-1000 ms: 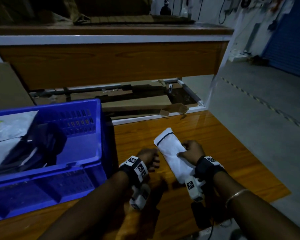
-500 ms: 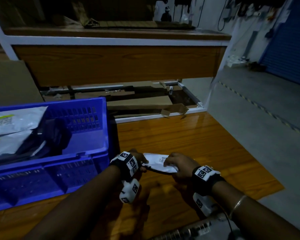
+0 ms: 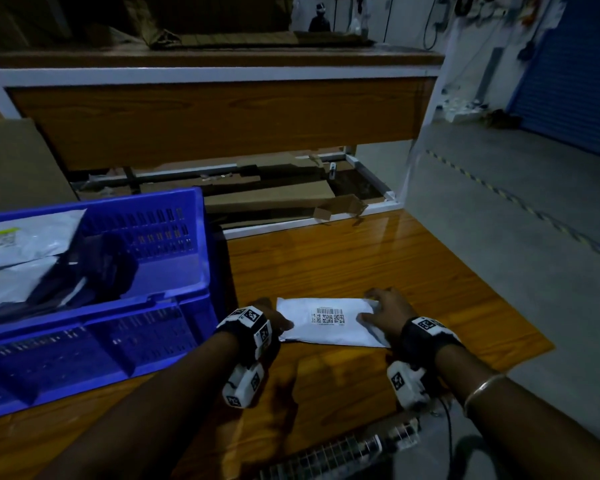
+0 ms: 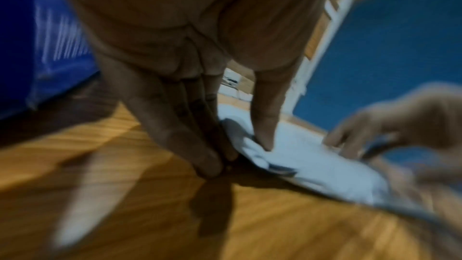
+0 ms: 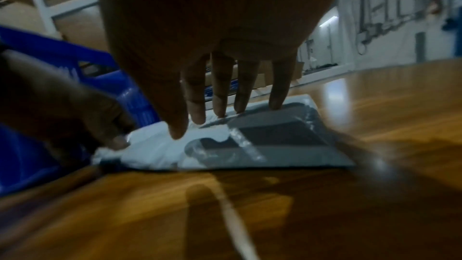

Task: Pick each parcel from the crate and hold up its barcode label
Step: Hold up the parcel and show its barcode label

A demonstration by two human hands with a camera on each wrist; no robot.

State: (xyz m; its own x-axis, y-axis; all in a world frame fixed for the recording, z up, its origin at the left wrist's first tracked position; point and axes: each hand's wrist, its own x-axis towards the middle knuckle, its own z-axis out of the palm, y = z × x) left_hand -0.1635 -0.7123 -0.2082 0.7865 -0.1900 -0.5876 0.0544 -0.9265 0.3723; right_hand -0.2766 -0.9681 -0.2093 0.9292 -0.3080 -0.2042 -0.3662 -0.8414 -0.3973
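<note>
Lying label-up now, the white parcel (image 3: 329, 322) has been flipped flat on the wooden table (image 3: 361, 258) beside the crate (image 3: 174, 299); left hand (image 3: 274, 318) pinches one end, right hand (image 3: 385, 313) rests spread fingers on the other. Barcode label (image 3: 328, 316) faces the head camera.

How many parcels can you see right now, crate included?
3, maybe more. One white parcel lies label-up on the table, held by both hands. Two pale parcels lie stacked in the crate; dark items there may hide others.
</note>
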